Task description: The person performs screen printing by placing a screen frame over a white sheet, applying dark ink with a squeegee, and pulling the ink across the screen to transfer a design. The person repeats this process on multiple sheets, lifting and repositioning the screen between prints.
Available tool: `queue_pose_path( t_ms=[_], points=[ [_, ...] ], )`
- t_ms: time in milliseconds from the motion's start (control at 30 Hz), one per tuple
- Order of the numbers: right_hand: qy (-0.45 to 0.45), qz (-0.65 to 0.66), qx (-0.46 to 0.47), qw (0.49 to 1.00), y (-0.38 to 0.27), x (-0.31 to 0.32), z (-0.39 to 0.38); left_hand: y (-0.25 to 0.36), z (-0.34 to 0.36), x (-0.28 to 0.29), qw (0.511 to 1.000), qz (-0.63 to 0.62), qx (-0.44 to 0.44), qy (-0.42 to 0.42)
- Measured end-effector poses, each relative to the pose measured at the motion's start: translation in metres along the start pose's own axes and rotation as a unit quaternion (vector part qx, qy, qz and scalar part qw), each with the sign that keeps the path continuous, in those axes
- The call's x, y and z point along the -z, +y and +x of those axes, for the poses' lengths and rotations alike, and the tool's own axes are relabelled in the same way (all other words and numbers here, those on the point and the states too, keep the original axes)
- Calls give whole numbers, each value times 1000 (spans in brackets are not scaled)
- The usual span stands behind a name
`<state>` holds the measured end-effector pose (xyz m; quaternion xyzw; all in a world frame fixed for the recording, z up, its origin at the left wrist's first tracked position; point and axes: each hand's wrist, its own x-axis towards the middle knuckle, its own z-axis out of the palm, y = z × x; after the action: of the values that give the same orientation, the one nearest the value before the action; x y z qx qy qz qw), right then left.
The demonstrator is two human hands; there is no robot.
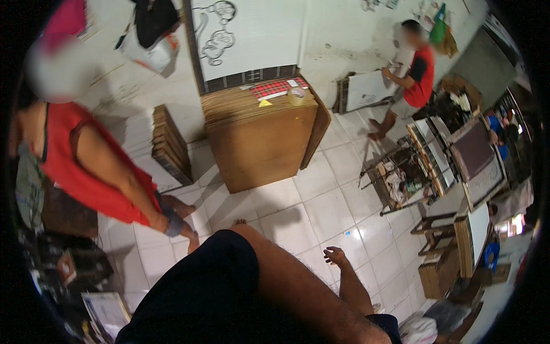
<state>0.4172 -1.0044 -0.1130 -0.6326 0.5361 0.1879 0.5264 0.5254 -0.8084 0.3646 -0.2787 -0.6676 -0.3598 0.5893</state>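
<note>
My right hand (335,255) hangs low at the lower centre, fingers loosely apart and holding nothing, over the white tiled floor (321,212). My bare leg (298,286) and dark shorts (189,292) fill much of the lower middle, with toes showing just beyond the knee. My left hand is not in view. Ahead of me stands a stack of brown boards (258,149) leaning at the wall, with a tape roll (297,96) and red checked item (269,89) on its top. Above it is a white panel (258,34) with line drawings.
A person in red (97,166) stands close at left beside stacked panels (169,146). Another (418,80) at the back right holds a white board (366,92). A metal rack (395,178) with frames, a wooden stand (429,229) and boards (470,241) crowd the right.
</note>
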Motion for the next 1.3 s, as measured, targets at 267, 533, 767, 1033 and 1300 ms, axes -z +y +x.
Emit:
queue_pose_path(
  t_ms=[267,533,767,1033,1300],
  points=[
    [25,72,-117,990,-42,-56,-15,76,-9,75,997,-81,-5,10],
    [63,117,-63,989,-104,-59,13,101,-14,139,988,-154,-13,29],
    [59,80,-65,993,-121,21,59,66,-8,185,989,-142,1,31],
    [86,54,-18,995,-137,106,109,23,-2,219,989,-142,-3,27],
    [82,25,-39,996,-162,135,115,25,0,240,983,-174,-34,45]
  ],
)
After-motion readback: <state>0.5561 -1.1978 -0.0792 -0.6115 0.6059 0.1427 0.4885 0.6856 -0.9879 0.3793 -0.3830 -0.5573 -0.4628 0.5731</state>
